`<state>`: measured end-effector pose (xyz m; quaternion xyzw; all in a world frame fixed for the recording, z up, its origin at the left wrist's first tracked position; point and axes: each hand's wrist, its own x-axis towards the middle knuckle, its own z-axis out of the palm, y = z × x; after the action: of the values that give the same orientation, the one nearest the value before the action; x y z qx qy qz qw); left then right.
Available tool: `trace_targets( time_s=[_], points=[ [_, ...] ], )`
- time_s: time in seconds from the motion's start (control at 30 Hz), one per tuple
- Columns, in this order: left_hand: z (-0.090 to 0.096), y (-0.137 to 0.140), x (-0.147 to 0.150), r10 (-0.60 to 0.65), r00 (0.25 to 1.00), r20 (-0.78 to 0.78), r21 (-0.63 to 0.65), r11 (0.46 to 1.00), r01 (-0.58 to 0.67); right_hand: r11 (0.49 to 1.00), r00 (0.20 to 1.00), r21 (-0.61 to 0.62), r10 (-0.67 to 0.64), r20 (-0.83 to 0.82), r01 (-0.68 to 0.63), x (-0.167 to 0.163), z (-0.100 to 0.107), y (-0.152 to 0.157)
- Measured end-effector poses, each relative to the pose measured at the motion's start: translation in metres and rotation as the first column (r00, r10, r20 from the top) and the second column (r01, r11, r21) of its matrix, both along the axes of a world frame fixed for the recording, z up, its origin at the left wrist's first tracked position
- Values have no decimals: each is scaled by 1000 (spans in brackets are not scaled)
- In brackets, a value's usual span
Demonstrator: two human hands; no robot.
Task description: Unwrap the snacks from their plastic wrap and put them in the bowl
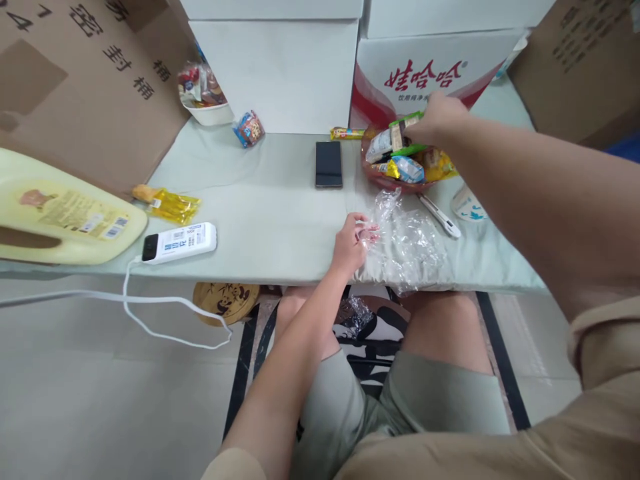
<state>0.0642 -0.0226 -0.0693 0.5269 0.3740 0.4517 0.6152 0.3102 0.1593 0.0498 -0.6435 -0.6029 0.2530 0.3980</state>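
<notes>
My left hand (351, 241) is closed on the left edge of a crumpled clear plastic bag (413, 243), which lies spread along the table's front edge. My right hand (437, 120) reaches over a reddish bowl (373, 175) of wrapped snacks at the back right. Its fingers are closed on a green and white snack packet (400, 137) at the top of the pile; the fingertips are partly hidden. A blue and white packet (409, 169) and yellow wrappers lie in the bowl below it. A white box cutter (440, 215) rests between bowl and bag.
A phone (329, 165) lies mid-table, left of the bowl. Further left are a white power bank (180, 242) with a cable, a yellow packet (175, 205) and a large jug (65, 213). White boxes (280, 73) line the back. A paper cup (469, 203) is under my right forearm.
</notes>
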Motion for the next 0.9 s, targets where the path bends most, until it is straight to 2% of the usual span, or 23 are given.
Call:
trace_targets(
  time_s=[0.07,0.13,0.2,0.3,0.37,0.47,0.57,0.63,0.7,0.77,0.83,0.87,0.9],
  points=[
    [0,0,0,-11,1000,8,-8,1000,11,995,998,103,-3,68,-4,-3,1,4],
    [0,0,-1,-23,1000,12,-6,1000,23,985,980,172,-36,198,2,-13,12,-6],
    [-1,0,-2,-28,999,16,8,1000,28,987,926,158,-98,365,42,-28,28,-36],
    [-1,1,-3,-30,998,51,14,999,29,975,863,222,-126,489,17,-51,40,-110],
    [-1,2,-4,-26,996,91,-11,1000,28,967,867,255,-118,485,-11,-59,26,-166],
    [0,4,-2,8,986,164,-107,994,9,973,884,210,-11,468,-99,-59,-24,-232],
    [4,6,-2,45,976,215,-214,977,2,956,861,126,177,477,-267,-56,-76,-267],
    [8,6,-7,37,977,209,-234,972,14,944,813,43,259,521,-328,-58,-97,-276],
    [14,9,-20,29,988,153,-233,972,8,950,773,-45,280,570,-310,-62,-105,-278],
    [23,14,-41,89,996,11,-228,970,-84,955,746,-112,285,601,-275,-65,-105,-277],
    [36,21,-65,185,981,-52,-205,960,-192,956,732,-141,288,617,-257,-67,-103,-275],
    [43,24,-77,270,960,-73,-183,943,-279,956,727,-144,289,622,-257,-68,-102,-274],
    [51,24,-86,416,904,-94,-116,898,-425,956,725,-141,287,626,-257,-68,-101,-274]
  ],
)
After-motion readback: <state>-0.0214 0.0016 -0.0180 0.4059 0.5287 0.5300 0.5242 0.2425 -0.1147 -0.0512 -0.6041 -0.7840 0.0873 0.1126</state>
